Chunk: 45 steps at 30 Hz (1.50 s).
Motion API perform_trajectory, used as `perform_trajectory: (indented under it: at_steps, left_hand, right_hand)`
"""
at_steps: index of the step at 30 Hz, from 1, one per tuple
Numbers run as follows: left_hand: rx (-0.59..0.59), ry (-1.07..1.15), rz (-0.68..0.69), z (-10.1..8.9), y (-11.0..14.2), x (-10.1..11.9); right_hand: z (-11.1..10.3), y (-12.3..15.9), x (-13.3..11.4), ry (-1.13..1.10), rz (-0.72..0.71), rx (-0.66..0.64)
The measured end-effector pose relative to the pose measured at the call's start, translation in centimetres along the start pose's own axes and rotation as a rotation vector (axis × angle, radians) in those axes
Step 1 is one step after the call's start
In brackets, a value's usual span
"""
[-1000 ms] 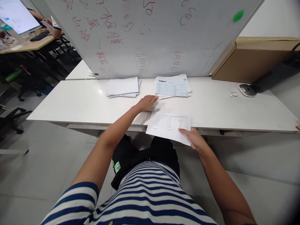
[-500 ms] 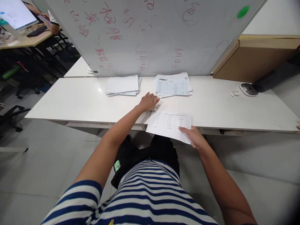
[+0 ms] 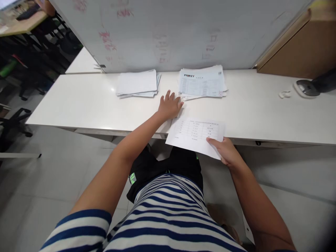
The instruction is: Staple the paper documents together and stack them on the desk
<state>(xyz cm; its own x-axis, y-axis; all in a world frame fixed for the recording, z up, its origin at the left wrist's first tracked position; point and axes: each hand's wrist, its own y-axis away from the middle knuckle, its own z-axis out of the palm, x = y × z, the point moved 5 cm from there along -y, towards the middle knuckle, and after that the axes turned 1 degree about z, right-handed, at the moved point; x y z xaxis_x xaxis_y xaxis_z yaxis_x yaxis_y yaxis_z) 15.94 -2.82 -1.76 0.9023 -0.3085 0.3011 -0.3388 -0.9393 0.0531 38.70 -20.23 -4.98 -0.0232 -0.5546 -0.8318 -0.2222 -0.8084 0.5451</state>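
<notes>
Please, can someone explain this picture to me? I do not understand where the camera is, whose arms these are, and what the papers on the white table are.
There is no machine here. The camera sits on a person's head and looks down, so you see that person's own striped shirt and two bare arms.

The left hand lies flat and open on the white table, between two piles of paper. The right hand pinches the near corner of a single printed sheet, which carries a table of text and hangs partly over the table's edge.

Further back lie a pile of blank-looking sheets and a pile of printed forms. Behind them stands a whiteboard with red writing. At the far right are a small grey device and a brown cardboard box.
</notes>
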Motion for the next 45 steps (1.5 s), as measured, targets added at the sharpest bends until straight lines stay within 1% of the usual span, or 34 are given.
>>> perform_trajectory:
  at_steps: [3,6,11,15,18,20,23,25,27,30,33,35,37,39,41,45]
  left_hand:
    - [0.057,0.021,0.010,0.6,-0.5,-0.2]
    - [0.058,0.027,-0.007,0.9,-0.7,-0.4]
    - [0.007,-0.026,-0.019,0.1,0.1,0.0]
    - [-0.061,0.003,-0.101,-0.2,0.3,-0.1]
    - [-0.110,0.071,-0.146,-0.5,0.2,-0.3]
    - [-0.083,0.174,-0.171,-1.3,0.3,-0.5]
    - [0.035,0.388,-0.218,-2.9,1.2,-1.3]
    - [0.100,0.477,-0.192,-3.6,2.4,-2.0]
    - [0.128,0.479,-0.112,-3.7,3.9,-2.9]
    - [0.114,0.441,0.009,-2.6,6.2,-4.5]
    - [0.149,0.447,0.070,-1.2,7.7,-6.0]
    - [0.178,0.457,0.072,-0.6,7.9,-6.7]
    - [0.183,0.460,0.072,-0.1,7.6,-7.0]
    - [0.198,0.454,0.086,0.1,7.3,-7.0]
    - [0.218,0.447,0.101,0.0,7.1,-6.9]
    - [0.216,0.484,0.067,-0.4,7.5,-7.0]
  right_hand:
    - [-0.2,-0.4,0.4,0.029,-0.015,0.047]
    - [0.0,-0.4,0.7,0.032,-0.002,0.045]
    - [0.3,-0.2,0.5,0.017,-0.013,0.010]
    - [0.3,-0.3,0.4,0.037,-0.047,-0.010]
    - [0.5,-0.8,0.3,0.029,-0.060,-0.043]
    - [0.7,-1.0,0.0,0.029,-0.071,-0.072]
    - [0.8,-0.9,-0.4,0.041,-0.076,-0.084]
    - [0.6,-0.6,-0.7,0.028,-0.085,-0.094]
    - [0.5,0.0,-0.9,0.011,-0.089,-0.130]
    - [0.3,1.3,-1.1,0.055,-0.062,-0.203]
    - [0.1,3.0,-1.7,0.095,-0.048,-0.238]
    - [-0.1,4.1,-2.3,0.084,-0.067,-0.258]
    - [-0.1,5.1,-2.9,0.072,-0.093,-0.302]
    - [-0.1,5.9,-3.5,0.050,-0.120,-0.363]
    - [-0.3,6.2,-4.0,0.015,-0.136,-0.394]
    - [-0.5,5.8,-4.7,-0.006,-0.139,-0.357]
